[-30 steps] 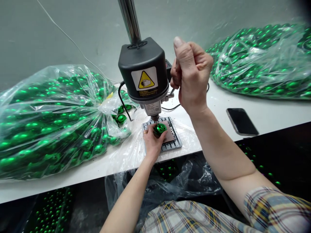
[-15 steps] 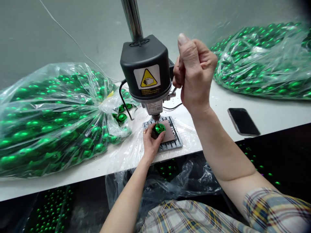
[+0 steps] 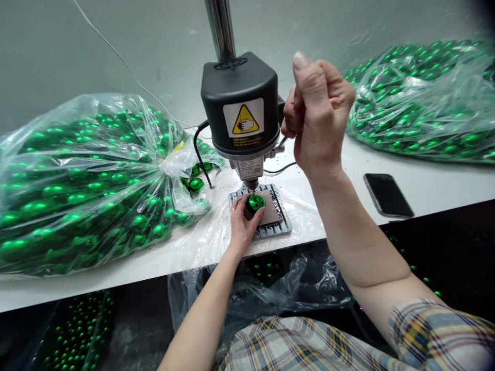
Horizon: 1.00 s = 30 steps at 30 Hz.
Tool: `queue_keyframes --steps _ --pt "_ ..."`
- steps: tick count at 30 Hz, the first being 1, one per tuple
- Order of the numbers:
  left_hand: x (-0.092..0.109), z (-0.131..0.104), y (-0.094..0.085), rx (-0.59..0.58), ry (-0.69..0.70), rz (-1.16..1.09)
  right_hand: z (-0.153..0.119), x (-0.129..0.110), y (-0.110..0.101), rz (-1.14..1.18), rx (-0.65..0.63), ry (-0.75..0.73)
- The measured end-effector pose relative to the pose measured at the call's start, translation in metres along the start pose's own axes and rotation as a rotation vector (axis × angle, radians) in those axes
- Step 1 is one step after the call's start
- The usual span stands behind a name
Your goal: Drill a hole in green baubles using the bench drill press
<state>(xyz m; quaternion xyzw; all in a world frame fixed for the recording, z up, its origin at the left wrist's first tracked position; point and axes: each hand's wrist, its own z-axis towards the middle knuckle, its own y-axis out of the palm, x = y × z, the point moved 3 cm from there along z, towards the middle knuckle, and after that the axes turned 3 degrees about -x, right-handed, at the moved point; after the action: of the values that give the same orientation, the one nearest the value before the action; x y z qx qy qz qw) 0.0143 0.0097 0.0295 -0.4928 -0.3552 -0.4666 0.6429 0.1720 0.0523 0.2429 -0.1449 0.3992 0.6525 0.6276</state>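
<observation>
My left hand is closed around the side of a shiny green ball, fingers behind it and thumb in front. The ball rests on a pinkish pad on the slotted grey base plate of a small bench drill press. Directly above the ball sits the drill's chuck, its tip at or close to the ball's top; whether they touch I cannot tell. My right hand is raised beside the black motor housing, fingers wrapped around the drill press lever, whose grip is mostly hidden.
A big clear bag of green balls lies left, with several loose balls at its mouth. Another full bag lies at the back right. A phone is near the table's right front edge. Plastic film hangs over the front.
The view has shifted slightly, so the drill press and my right hand appear a little farther right. Both hands keep their holds.
</observation>
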Motion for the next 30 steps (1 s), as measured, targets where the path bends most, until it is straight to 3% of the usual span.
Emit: queue_keyframes --steps 8,17,30 --pt "-0.009 0.003 0.001 0.002 0.087 0.084 -0.021 0.006 -0.009 0.077 0.039 -0.213" --pt "-0.01 0.002 0.001 0.011 0.1 0.105 -0.043 0.008 -0.018 0.07 0.028 -0.248" --pt "-0.01 0.002 0.001 0.008 0.117 0.102 -0.063 0.024 -0.03 0.059 -0.04 -0.428"
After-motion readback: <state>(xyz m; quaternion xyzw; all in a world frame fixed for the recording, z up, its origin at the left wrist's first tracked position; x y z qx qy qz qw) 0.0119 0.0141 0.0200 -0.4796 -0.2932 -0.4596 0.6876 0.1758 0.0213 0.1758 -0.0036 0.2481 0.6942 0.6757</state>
